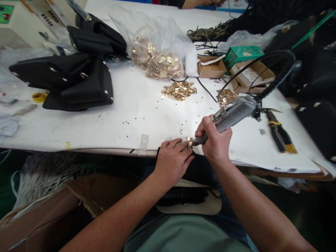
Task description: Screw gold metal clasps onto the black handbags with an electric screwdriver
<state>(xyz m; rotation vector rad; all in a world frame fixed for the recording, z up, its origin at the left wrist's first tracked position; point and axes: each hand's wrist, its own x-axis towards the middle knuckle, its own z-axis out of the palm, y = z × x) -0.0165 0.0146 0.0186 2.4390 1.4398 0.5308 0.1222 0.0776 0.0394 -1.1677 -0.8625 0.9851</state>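
My right hand [216, 141] is wrapped round a grey powered screwdriver [233, 113], with its cable rising from the far end. The tool's dark tip points down and left, meeting a small gold metal clasp [190, 142] at the table's front edge. My left hand [173, 159] lies with fingers stretched out over a black piece [195, 155], its fingertips beside the clasp. Most of that black piece is hidden under my hands. On my lap rests a black and beige bag or flap [189, 201], partly covered.
Black bags [78, 80] stand at the left. Loose gold clasps [180, 91] lie in front of a clear plastic bag [160, 52] of fittings. Small boxes [211, 66], pliers [280, 133] and scattered black specks are on the white table [118, 127]. Another person's hand [196, 3] shows at the top.
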